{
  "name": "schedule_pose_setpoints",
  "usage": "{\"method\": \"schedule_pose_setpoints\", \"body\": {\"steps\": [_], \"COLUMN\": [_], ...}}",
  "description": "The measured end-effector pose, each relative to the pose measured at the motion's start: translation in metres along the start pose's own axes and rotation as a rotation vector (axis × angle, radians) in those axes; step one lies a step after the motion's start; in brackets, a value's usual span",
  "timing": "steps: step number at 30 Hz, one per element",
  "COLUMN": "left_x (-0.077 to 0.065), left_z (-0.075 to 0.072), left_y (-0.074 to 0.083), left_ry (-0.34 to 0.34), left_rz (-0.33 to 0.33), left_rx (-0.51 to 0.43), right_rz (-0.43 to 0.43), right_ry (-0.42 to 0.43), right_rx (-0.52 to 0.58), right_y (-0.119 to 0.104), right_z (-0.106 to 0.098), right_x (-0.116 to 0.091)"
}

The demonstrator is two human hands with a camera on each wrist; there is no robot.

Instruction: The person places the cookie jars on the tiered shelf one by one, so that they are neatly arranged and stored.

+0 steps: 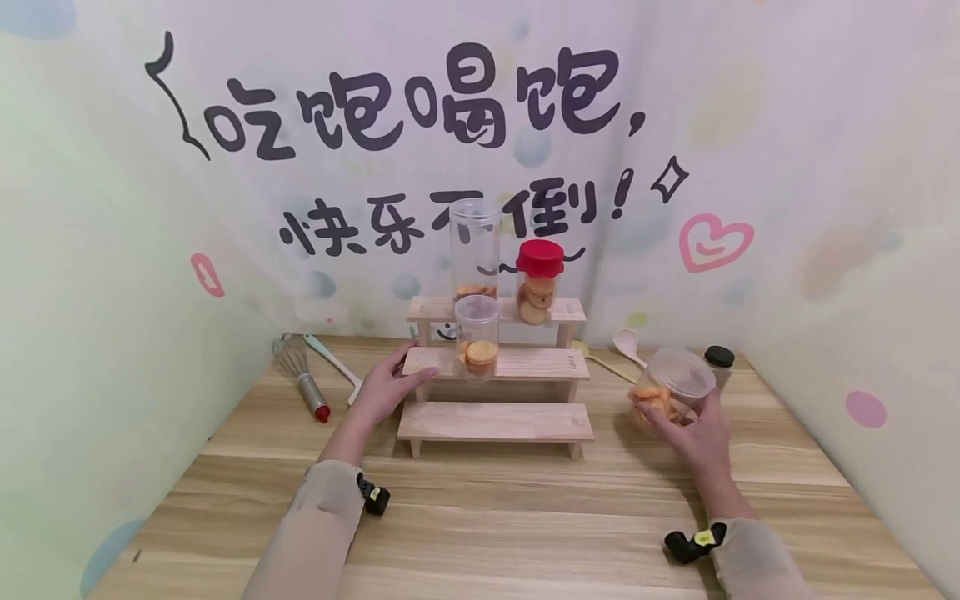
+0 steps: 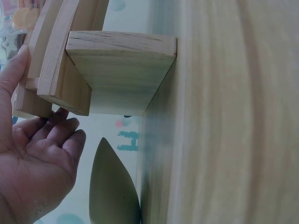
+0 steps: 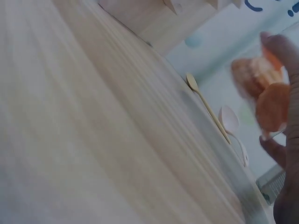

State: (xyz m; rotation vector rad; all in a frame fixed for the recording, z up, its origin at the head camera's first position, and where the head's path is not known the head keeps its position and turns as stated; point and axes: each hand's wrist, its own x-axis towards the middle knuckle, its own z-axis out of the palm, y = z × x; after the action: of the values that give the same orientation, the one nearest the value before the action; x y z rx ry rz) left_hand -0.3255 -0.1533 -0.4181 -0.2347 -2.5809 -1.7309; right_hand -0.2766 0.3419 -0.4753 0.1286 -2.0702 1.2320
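A three-tier wooden stand [image 1: 528,421] is in the middle of the table. My left hand [image 1: 382,387] grips the left end of its middle shelf, thumb on top and fingers underneath, as the left wrist view also shows. On the right, my right hand [image 1: 705,437] holds a clear jar [image 1: 681,372] of orange snacks around its side, tilted over the table. A tall clear jar [image 1: 476,250] and a red-lidded jar of cookies [image 1: 540,279] stand on the top shelf. The middle shelf bears a small clear jar [image 1: 477,321] with round biscuits inside.
A whisk [image 1: 303,379] and a white-handled utensil with a pale green end [image 1: 333,362] lie left of the stand. At the back right are a yellow spoon [image 1: 607,364], a pale pink spoon [image 1: 628,343] and a black-capped container [image 1: 719,358]. A printed wall covering rises behind.
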Motion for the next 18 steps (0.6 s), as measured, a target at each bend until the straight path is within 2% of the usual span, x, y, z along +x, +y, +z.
{"method": "schedule_pose_setpoints", "body": {"steps": [4, 9, 18], "left_x": [0.0, 0.0, -0.001], "left_z": [0.001, 0.002, -0.001], "left_y": [-0.001, -0.001, 0.003], "left_ry": [-0.003, -0.007, 0.0], "left_rz": [0.003, 0.012, -0.001], "left_rx": [-0.003, 0.002, -0.006], "right_rz": [-0.087, -0.174, -0.239], "right_ry": [0.088, 0.119, 0.121], "right_rx": [0.083, 0.213, 0.489], "right_y": [-0.025, -0.066, -0.088], "right_z": [0.011, 0.027, 0.055], "right_x": [-0.006, -0.017, -0.023]}}
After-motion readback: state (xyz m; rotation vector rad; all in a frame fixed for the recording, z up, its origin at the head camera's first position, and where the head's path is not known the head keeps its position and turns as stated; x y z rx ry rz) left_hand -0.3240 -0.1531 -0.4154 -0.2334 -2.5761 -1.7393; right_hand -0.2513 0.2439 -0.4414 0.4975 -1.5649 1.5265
